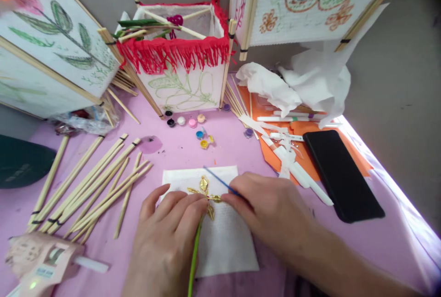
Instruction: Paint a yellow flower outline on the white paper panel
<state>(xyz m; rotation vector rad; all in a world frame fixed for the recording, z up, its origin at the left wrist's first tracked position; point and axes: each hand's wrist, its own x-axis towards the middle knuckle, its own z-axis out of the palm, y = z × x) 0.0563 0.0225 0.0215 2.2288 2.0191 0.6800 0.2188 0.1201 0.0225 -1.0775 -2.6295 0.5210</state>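
A small gold flower with pointed, shiny petals (pixel 204 185) is over a folded white cloth or paper sheet (pixel 229 246). A bright green stem (pixel 193 260) runs down from it beside my left hand (pixel 168 228). The fingertips of that hand pinch the flower near its centre from the left. My right hand (pixel 265 209) comes in from the right with a thin blue stick (pixel 220 179) between its fingers, pointing up and left. Its fingertips are at the right petal; whether the stick's lower end touches the flower is hidden.
A pink glue gun (pixel 44 255) and several wooden sticks (pixel 89 182) lie at left. Behind are small paint pots (pixel 193 123) and a red-fringed paper lantern (pixel 186 85). At right lie a black phone (pixel 342 173), white strips (pixel 289 159) and orange sheets (pixel 354 163).
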